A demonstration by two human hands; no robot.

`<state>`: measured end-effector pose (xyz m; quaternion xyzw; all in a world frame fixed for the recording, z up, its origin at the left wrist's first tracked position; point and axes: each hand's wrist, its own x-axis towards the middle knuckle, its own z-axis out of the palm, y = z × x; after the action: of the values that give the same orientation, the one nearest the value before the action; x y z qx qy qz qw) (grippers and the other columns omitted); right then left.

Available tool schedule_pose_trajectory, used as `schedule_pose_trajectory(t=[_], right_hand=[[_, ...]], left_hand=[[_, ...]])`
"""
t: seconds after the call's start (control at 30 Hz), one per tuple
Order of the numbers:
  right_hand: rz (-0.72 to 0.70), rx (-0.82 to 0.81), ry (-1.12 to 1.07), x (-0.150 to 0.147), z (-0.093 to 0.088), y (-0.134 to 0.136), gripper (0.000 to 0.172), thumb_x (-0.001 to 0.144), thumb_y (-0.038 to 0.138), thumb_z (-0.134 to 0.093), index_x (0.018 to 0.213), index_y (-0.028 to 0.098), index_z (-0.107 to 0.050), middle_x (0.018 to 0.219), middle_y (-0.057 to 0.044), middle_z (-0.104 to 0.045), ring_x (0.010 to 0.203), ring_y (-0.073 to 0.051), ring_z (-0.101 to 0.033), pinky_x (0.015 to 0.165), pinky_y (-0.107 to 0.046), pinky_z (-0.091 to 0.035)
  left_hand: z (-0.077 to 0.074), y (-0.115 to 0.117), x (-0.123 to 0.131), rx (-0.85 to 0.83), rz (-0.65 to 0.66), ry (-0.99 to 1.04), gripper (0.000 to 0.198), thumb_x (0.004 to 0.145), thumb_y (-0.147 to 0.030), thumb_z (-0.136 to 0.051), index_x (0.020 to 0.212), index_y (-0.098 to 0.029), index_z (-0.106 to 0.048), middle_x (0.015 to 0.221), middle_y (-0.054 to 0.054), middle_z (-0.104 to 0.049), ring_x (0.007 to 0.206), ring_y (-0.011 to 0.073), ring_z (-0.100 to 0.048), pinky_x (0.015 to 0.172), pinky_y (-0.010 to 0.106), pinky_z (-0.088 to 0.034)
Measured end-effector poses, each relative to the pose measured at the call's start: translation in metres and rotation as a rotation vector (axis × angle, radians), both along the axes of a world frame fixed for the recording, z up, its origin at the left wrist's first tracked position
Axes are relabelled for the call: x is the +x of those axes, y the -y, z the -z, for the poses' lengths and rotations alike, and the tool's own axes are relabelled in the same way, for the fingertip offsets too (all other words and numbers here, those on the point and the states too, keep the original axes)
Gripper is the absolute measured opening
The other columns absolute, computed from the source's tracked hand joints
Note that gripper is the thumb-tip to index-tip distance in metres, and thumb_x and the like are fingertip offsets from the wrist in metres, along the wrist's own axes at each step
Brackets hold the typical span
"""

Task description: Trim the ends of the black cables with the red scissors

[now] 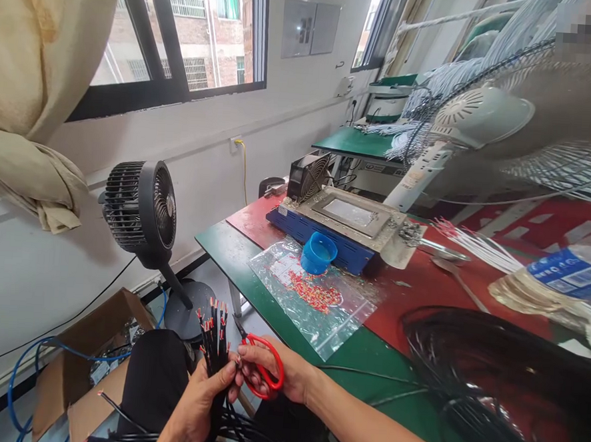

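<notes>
My left hand (pixel 203 392) is closed round a bundle of black cables (pixel 213 339), held upright above my lap. Short red inner wires with bare copper ends stick out at the top of the bundle. My right hand (pixel 266 366) has a pair of red-handled scissors (pixel 277 363) hooked in it, the dark blades pointing up and left beside the cable ends. Its fingertips meet the left thumb at one small cable end, too small to make out clearly. More black cables (pixel 162 441) lie across my lap.
On the table stand a blue solder pot (pixel 325 233), a blue cup (pixel 318 252) and a clear bag (pixel 339 327) with red bits. A coil of black cable (pixel 496 380) lies at right, near a white-stemmed fan (pixel 419 168). A black fan (pixel 146 212) and an open carton (pixel 93 329) are on the left.
</notes>
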<state>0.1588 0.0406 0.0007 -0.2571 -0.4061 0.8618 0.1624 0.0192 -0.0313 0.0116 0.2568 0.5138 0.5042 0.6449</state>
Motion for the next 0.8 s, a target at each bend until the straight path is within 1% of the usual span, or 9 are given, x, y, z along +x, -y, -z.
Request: schedule_pose_trajectory(t=[0.1,0.2,0.33,0.53,0.6,0.8], right_hand=[[0.033,0.073,-0.017,0.000,0.003,0.000,0.045,0.076,0.052,-0.055,0.064,0.008,-0.060,0.050,0.000,-0.054,0.036,-0.004,-0.042,0.036,-0.016,-0.028],[0.033,0.127,-0.004,-0.001,0.001,-0.001,0.045,0.075,0.053,-0.055,0.063,0.010,-0.060,0.041,0.004,-0.047,0.034,-0.005,-0.041,0.035,-0.017,-0.026],[0.043,0.184,0.036,-0.001,-0.003,-0.001,0.041,0.070,0.051,-0.062,0.064,0.011,-0.060,0.041,0.005,-0.047,0.034,-0.005,-0.041,0.035,-0.016,-0.028],[0.072,0.289,0.051,0.000,0.002,0.002,0.038,0.068,0.048,-0.066,0.068,0.011,-0.061,0.045,0.006,-0.047,0.036,-0.002,-0.037,0.036,-0.015,-0.025],[0.071,0.288,0.043,-0.001,0.001,0.002,0.039,0.068,0.049,-0.066,0.069,0.010,-0.062,0.046,0.006,-0.048,0.036,-0.002,-0.038,0.036,-0.015,-0.025],[0.104,0.145,0.003,-0.003,-0.008,0.001,0.046,0.067,0.056,-0.062,0.061,0.010,-0.059,0.042,0.005,-0.046,0.033,-0.004,-0.037,0.035,-0.017,-0.027]], left_hand=[[0.001,-0.002,0.000,0.002,-0.003,-0.028,0.016,0.074,-0.029,-0.056,0.072,-0.013,-0.058,0.060,0.000,-0.052,0.048,0.0068,-0.040,0.052,0.024,-0.029],[0.005,-0.002,-0.001,0.012,-0.009,-0.057,0.018,0.075,-0.030,-0.056,0.072,-0.013,-0.057,0.062,0.000,-0.052,0.051,0.0066,-0.040,0.053,0.023,-0.030],[0.008,-0.002,-0.001,0.000,-0.032,-0.056,0.020,0.075,-0.032,-0.055,0.069,-0.013,-0.056,0.061,-0.001,-0.051,0.050,0.0057,-0.039,0.051,0.022,-0.029],[0.007,-0.001,0.000,-0.070,-0.112,-0.004,0.017,0.074,-0.031,-0.058,0.076,-0.014,-0.056,0.055,-0.004,-0.049,0.048,0.0054,-0.039,0.051,0.021,-0.030],[0.007,-0.001,0.000,-0.067,-0.104,-0.008,0.018,0.074,-0.032,-0.058,0.073,-0.014,-0.056,0.056,-0.003,-0.049,0.048,0.0052,-0.039,0.051,0.021,-0.030],[0.004,0.000,-0.001,-0.049,-0.046,0.013,0.020,0.075,-0.032,-0.056,0.072,-0.013,-0.057,0.061,-0.001,-0.051,0.049,0.0053,-0.039,0.050,0.021,-0.029]])
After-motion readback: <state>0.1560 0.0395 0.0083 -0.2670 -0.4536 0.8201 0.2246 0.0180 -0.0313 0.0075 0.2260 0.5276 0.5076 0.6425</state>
